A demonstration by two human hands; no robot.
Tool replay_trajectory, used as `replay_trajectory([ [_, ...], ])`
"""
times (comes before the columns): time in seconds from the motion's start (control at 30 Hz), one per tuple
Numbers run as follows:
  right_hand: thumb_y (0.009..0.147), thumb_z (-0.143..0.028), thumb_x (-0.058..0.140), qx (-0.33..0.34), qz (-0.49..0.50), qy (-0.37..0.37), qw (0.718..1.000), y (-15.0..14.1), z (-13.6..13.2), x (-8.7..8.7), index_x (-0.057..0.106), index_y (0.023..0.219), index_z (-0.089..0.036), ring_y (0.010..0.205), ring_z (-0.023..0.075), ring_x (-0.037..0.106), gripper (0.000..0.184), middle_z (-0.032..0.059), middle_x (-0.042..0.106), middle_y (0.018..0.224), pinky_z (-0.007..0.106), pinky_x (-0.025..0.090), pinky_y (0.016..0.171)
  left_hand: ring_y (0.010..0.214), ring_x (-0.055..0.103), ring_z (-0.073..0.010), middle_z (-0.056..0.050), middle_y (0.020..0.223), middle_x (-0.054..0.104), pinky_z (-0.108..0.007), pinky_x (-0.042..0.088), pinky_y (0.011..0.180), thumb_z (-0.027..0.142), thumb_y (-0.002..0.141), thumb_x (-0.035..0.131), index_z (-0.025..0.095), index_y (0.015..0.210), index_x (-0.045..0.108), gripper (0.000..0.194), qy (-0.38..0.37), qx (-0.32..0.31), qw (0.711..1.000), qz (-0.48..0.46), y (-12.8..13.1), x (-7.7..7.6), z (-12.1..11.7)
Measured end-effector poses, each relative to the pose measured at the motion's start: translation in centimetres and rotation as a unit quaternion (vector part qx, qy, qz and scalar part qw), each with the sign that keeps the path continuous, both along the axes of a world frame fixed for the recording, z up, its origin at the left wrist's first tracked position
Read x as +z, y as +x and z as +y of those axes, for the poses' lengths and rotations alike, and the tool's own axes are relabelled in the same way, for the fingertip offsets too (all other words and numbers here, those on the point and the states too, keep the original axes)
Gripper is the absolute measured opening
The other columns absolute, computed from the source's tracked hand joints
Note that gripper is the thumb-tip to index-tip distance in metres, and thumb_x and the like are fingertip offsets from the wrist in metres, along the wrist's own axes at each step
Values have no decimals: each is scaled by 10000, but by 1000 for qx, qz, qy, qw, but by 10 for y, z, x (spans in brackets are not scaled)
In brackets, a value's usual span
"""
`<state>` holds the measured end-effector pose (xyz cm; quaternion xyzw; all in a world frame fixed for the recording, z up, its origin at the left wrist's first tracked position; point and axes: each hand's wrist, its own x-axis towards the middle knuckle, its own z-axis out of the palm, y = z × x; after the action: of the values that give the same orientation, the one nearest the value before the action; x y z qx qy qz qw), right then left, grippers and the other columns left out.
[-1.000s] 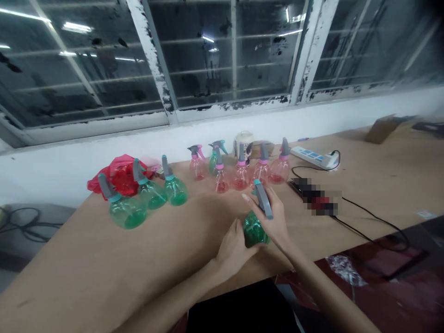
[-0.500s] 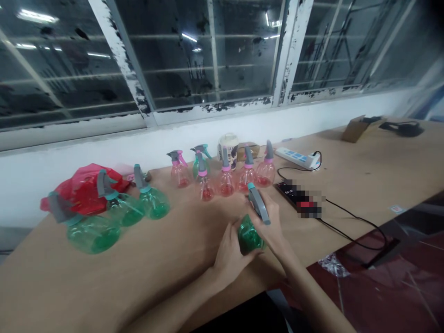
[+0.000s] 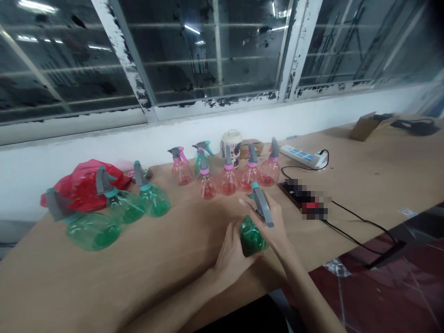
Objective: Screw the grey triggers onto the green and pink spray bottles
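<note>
My left hand (image 3: 231, 252) is wrapped around the clear green body of a spray bottle (image 3: 250, 237), low over the near part of the table. Above that body, my right hand (image 3: 275, 224) grips a grey spray head (image 3: 262, 206) with a teal tip. One fingertip of the right hand sticks out to the left of the head. My fingers hide the neck, so I cannot tell whether head and body are joined. Beyond my hands stand several pink spray bottles (image 3: 228, 180) with grey heads. Several green spray bottles (image 3: 154, 201) are at the left.
A red plastic bag (image 3: 85, 182) lies behind the green bottles. By the wall are a patterned cup (image 3: 231, 138) and a white power strip (image 3: 305, 157). A phone (image 3: 294, 196) with a cable lies right of my hands. A cardboard box (image 3: 364, 127) sits far right.
The view has shifted slightly. A fingertip of my right hand now reaches further out to the left of the spray head. Both hands keep their hold; the other bottles have not moved.
</note>
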<state>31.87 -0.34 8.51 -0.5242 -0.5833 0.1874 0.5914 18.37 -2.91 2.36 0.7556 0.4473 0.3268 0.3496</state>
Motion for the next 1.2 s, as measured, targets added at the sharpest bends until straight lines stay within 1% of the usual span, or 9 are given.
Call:
replay_trajectory([
  [0.23, 787, -347, 660, 16, 16, -6, 1000, -1, 0, 4, 524, 734, -209, 564, 137, 537, 201, -22, 566, 646, 284, 441, 566, 1321, 384, -371, -163, 1365, 414, -598, 334, 1077, 274, 686, 777, 225, 1372, 333, 819, -2, 13, 1000, 15, 1, -5, -1],
  [0.3, 791, -341, 659, 19, 16, 0, 1000, -2, 0, 3, 534, 752, -208, 604, 147, 562, 187, -11, 587, 686, 295, 456, 598, 1316, 392, -369, -167, 1358, 419, -588, 339, 1079, 271, 684, 777, 206, 1369, 336, 817, 4, 16, 1000, 17, 1, -4, -1],
  [0.4, 786, -375, 676, 7, 13, 7, 1000, -2, 1, 1, 596, 879, -200, 678, 168, 597, 214, 15, 633, 777, 322, 484, 663, 1320, 387, -361, -164, 1362, 416, -585, 322, 1091, 289, 698, 769, 203, 1368, 336, 802, 12, 15, 1000, 17, 1, -2, -1],
  [0.53, 771, -435, 697, 0, 7, 6, 1000, -2, 0, -1, 614, 969, -194, 584, 148, 539, 323, -15, 582, 682, 305, 473, 596, 1307, 394, -361, -158, 1341, 430, -584, 349, 1070, 302, 702, 771, 210, 1353, 362, 775, 11, 10, 1000, 17, 1, 1, -2],
  [0.7, 764, -420, 704, -9, -20, 37, 999, 0, -1, 1, 584, 883, -199, 639, 150, 534, 278, 6, 584, 778, 313, 476, 634, 1284, 419, -348, -158, 1330, 433, -579, 368, 1057, 277, 719, 753, 204, 1363, 333, 773, 22, 13, 999, 22, 1, 0, -3],
  [0.8, 762, -412, 700, -15, -20, 28, 999, 0, -2, 2, 583, 869, -204, 624, 154, 542, 261, -8, 574, 725, 312, 477, 624, 1300, 406, -351, -151, 1354, 413, -594, 367, 1054, 283, 724, 753, 234, 1390, 287, 815, 33, 12, 999, 22, 1, -4, -3],
  [0.9, 780, -398, 675, -24, -20, 24, 999, -1, -1, 3, 587, 851, -202, 672, 175, 583, 226, 12, 611, 746, 312, 478, 630, 1308, 404, -350, -143, 1363, 410, -606, 364, 1056, 267, 721, 758, 253, 1408, 251, 854, 44, 12, 999, 21, 1, -8, -2],
  [1.07, 801, -353, 639, -28, -47, 15, 998, 0, 2, 3, 557, 730, -199, 629, 168, 567, 188, 9, 592, 681, 292, 452, 588, 1293, 425, -348, -146, 1353, 415, -605, 361, 1063, 260, 716, 765, 249, 1392, 271, 837, 40, 14, 999, 21, 1, -12, -2],
  [1.2, 795, -372, 652, -19, -38, 16, 999, 0, 1, 3, 579, 787, -198, 629, 167, 567, 188, 8, 598, 704, 294, 455, 588, 1280, 433, -332, -153, 1342, 416, -581, 374, 1060, 262, 724, 759, 225, 1387, 267, 827, 47, 18, 998, 34, 2, -12, -2],
])
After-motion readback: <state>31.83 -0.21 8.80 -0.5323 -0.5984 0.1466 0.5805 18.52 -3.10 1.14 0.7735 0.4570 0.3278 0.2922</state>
